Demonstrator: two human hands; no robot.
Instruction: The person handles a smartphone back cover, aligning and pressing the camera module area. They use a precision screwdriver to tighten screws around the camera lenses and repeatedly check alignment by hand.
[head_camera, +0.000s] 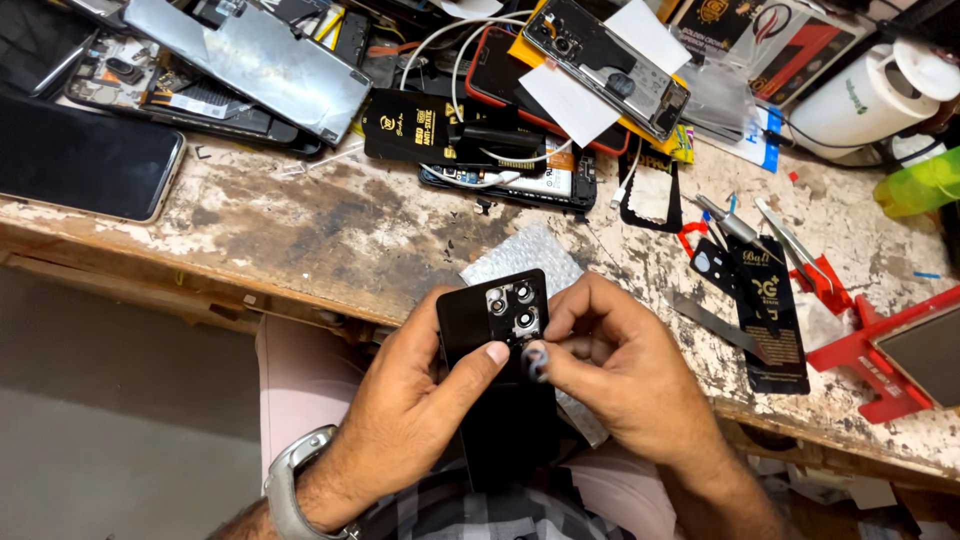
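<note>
The left hand (410, 395), a watch (290, 480) on its wrist, grips a black phone back (485, 330) at the bench's near edge, thumb pressed on it below the camera cluster. At 3 o'clock from the thumb, the right hand (610, 365) pinches a small ring (537, 360) between thumb and forefinger, just beside the cluster. Bubble wrap (520, 255) lies under the back, at 12 o'clock. Tweezers (790, 240) lie at 2 o'clock, a dark phone (85, 160) at 10 o'clock on the bench (330, 230).

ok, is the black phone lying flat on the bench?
No, the left hand holds the black phone up off the bench, while the right hand pinches a small ring beside its cameras.
</note>
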